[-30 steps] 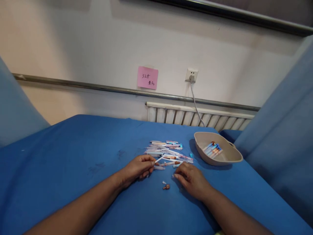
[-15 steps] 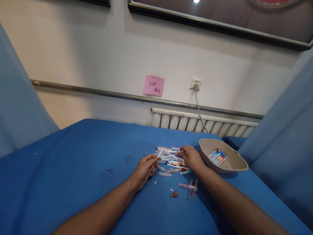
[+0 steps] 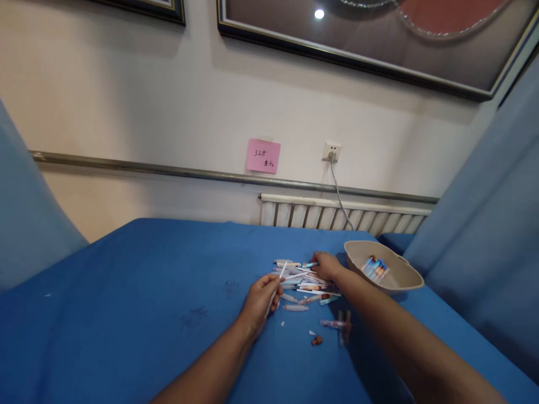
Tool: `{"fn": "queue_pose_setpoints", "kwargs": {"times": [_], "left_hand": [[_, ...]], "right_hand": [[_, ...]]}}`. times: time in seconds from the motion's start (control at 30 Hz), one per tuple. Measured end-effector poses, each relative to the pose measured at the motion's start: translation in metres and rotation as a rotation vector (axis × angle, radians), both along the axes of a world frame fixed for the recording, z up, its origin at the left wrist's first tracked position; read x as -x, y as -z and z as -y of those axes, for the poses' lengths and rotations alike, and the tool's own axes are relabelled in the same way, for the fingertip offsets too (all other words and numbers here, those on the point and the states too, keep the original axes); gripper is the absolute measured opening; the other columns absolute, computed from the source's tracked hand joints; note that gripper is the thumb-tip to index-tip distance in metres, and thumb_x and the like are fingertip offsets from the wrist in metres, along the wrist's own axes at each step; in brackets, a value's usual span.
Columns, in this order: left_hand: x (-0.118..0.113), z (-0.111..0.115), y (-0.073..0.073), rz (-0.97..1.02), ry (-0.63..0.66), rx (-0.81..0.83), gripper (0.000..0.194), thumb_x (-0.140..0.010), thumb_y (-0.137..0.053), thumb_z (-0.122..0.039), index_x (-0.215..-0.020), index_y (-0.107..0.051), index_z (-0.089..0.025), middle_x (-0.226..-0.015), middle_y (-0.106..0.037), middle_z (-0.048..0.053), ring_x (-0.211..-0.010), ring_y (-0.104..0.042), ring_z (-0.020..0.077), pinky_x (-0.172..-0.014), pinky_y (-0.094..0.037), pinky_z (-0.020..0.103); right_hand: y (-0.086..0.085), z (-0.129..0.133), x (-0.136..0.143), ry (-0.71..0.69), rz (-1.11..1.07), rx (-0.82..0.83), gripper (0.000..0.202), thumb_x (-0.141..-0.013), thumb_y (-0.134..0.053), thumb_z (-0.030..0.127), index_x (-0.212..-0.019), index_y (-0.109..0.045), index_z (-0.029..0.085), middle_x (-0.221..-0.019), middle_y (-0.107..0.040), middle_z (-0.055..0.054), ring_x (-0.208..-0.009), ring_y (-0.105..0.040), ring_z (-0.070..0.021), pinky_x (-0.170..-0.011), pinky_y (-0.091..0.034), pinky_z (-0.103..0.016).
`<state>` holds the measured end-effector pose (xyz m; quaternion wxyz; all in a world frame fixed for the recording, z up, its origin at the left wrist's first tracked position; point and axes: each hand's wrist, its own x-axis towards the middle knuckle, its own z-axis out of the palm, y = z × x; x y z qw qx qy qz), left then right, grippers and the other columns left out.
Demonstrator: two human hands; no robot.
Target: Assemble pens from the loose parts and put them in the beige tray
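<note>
My left hand (image 3: 261, 297) is closed around a thin white stick (image 3: 283, 270), which pokes up past the thumb; a pale shaft also shows along the palm. Just right of it lies a loose pile of pens and white sticks (image 3: 314, 287) on the blue cloth. At the pile's far right edge my right hand (image 3: 327, 265) has its fingers bent together on a teal-and-white pen (image 3: 310, 265); the fingertips are partly hidden. Nearer me are a brown pen part (image 3: 316, 340), small white tips (image 3: 311, 333) and a pinkish clear pen piece (image 3: 333, 324).
A beige basin (image 3: 406, 279) holding several coloured pens (image 3: 375, 269) stands right of the pile, close to my right forearm. Blue cloth (image 3: 147, 303) covers the table. Behind are a radiator (image 3: 311, 213), a rail (image 3: 168, 169) and a plugged-in cord (image 3: 342, 205). Blue curtains (image 3: 484, 235) hang at both sides.
The view has shifted slightly. My right hand has stayed at the pile's far right edge, where a teal-and-white pen now slants up to its fingers. My left hand still holds the white stick.
</note>
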<state>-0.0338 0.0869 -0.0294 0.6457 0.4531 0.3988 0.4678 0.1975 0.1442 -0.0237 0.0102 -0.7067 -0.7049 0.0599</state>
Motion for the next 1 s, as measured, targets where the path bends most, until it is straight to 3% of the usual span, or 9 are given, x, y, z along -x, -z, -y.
{"fn": "queue_pose_setpoints", "kwargs": {"times": [0.17,0.3,0.43,0.53,0.63,0.77,1.0], "left_hand": [[0.000,-0.001,0.002,-0.068,0.011,-0.046,0.031,-0.067,-0.063,-0.043,-0.078,-0.059,-0.015,-0.056,-0.054,-0.005,-0.035,-0.036,0.0034,-0.034,-0.024,0.016],[0.000,0.000,0.000,-0.138,0.015,-0.093,0.031,-0.067,-0.063,-0.044,-0.076,-0.058,-0.015,-0.054,-0.053,-0.005,-0.035,-0.037,0.0043,-0.034,-0.025,0.016],[0.001,0.006,-0.007,-0.216,0.043,-0.153,0.029,-0.068,-0.064,-0.042,-0.076,-0.062,-0.014,-0.055,-0.056,-0.004,-0.037,-0.041,0.0057,-0.036,-0.026,0.016],[0.000,0.016,-0.013,-0.266,0.089,-0.205,0.029,-0.067,-0.066,-0.039,-0.079,-0.066,-0.013,-0.055,-0.057,-0.003,-0.039,-0.043,0.0068,-0.039,-0.030,0.017],[-0.005,0.031,-0.016,-0.380,0.157,-0.298,0.027,-0.072,-0.063,-0.037,-0.084,-0.069,-0.014,-0.057,-0.058,-0.002,-0.043,-0.045,0.0088,-0.044,-0.034,0.018],[-0.010,0.058,-0.019,-0.539,0.234,-0.440,0.023,-0.080,-0.056,-0.034,-0.088,-0.070,-0.017,-0.067,-0.063,0.000,-0.058,-0.053,0.0130,-0.056,-0.040,0.020],[-0.014,0.091,-0.033,-0.721,0.295,-0.529,0.026,-0.087,-0.048,-0.032,-0.088,-0.071,-0.021,-0.078,-0.067,0.001,-0.070,-0.057,0.0165,-0.066,-0.041,0.021]], "right_hand": [[-0.004,0.019,0.005,0.015,-0.045,-0.071,0.029,-0.090,-0.054,0.031,-0.115,-0.055,0.016,-0.115,-0.058,-0.008,-0.098,-0.059,-0.0208,-0.084,-0.049,-0.041],[-0.013,0.038,-0.001,0.040,-0.125,-0.193,0.018,-0.087,-0.056,0.023,-0.102,-0.061,0.016,-0.102,-0.066,-0.011,-0.103,-0.058,-0.0232,-0.092,-0.039,-0.037],[-0.019,0.064,-0.016,0.088,-0.271,-0.332,0.019,-0.090,-0.046,0.024,-0.099,-0.061,0.016,-0.100,-0.067,-0.012,-0.098,-0.060,-0.0232,-0.084,-0.040,-0.031],[-0.014,0.088,-0.022,0.084,-0.435,-0.398,0.028,-0.094,-0.035,0.031,-0.093,-0.059,0.017,-0.089,-0.067,-0.008,-0.083,-0.062,-0.0193,-0.072,-0.044,-0.027],[0.000,0.116,-0.019,0.037,-0.609,-0.387,0.042,-0.095,-0.025,0.040,-0.075,-0.055,0.018,-0.062,-0.059,-0.002,-0.059,-0.056,-0.0150,-0.055,-0.043,-0.023],[0.014,0.147,-0.013,-0.051,-0.781,-0.340,0.043,-0.092,-0.031,0.047,-0.065,-0.049,0.018,-0.055,-0.050,0.002,-0.053,-0.049,-0.0122,-0.051,-0.039,-0.021],[0.005,0.159,-0.010,-0.144,-1.074,-0.259,0.035,-0.088,-0.043,0.044,-0.070,-0.054,0.017,-0.054,-0.045,0.004,-0.049,-0.044,-0.0104,-0.049,-0.033,-0.021]]}}
